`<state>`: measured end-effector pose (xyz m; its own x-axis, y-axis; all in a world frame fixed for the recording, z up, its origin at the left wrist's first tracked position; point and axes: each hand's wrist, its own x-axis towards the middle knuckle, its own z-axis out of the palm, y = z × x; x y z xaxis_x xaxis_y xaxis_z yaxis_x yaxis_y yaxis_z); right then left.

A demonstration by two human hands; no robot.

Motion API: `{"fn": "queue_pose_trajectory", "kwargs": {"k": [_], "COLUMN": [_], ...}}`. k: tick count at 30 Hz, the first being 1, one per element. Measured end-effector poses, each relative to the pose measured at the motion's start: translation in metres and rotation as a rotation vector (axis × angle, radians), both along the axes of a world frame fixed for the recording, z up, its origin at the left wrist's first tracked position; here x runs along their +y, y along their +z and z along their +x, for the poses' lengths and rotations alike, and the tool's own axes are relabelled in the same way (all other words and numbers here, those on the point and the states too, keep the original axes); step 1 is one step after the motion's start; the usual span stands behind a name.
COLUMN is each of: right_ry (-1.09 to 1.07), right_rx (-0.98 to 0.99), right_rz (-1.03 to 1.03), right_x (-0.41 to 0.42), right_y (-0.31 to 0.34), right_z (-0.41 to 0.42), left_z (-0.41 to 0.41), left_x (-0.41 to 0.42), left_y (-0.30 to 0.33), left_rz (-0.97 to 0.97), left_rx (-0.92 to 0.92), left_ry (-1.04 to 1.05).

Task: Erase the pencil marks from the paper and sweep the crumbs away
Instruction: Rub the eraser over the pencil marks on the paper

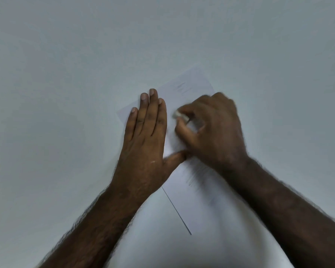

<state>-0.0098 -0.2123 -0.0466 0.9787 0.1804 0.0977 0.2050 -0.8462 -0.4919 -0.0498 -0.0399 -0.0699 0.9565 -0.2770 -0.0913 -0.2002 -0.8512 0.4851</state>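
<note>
From my seat the table (66,74) reads as a smooth, matt surface, pale grey-white with no grain or pattern and no sharp reflections. The paper (191,206) on it is thin, plain white and matt, lying flat; I see faint grey pencil marks (181,88) near its far end and softer, smudged graphite (196,176) nearer the middle, dull rather than shiny. The eraser (180,116) pinched in my right hand (217,128) looks like soft white rubber or vinyl, matt, with rounded, worn corners; motion blur hides finer texture.
</note>
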Motion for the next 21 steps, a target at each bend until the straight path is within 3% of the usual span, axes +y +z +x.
{"fn": "queue_pose_trajectory", "kwargs": {"k": [4, 10, 15, 21], "right_ry": [-0.214, -0.011, -0.252, 0.008], "right_rx": [-0.019, 0.008, -0.006, 0.014], "right_rz": [0.001, 0.002, -0.045, -0.011], "right_x": [-0.006, 0.014, -0.014, 0.016], "right_y": [-0.003, 0.002, -0.001, 0.003], "right_z": [0.021, -0.009, 0.037, -0.005], "left_z": [0.000, -0.001, 0.001, -0.001], "left_x": [0.002, 0.000, 0.002, -0.001], "left_y": [-0.002, 0.001, -0.003, -0.001], "left_rz": [0.017, -0.020, 0.004, -0.057], "left_rx": [0.021, -0.036, 0.018, -0.034], "left_ry": [-0.005, 0.023, 0.010, 0.047]}}
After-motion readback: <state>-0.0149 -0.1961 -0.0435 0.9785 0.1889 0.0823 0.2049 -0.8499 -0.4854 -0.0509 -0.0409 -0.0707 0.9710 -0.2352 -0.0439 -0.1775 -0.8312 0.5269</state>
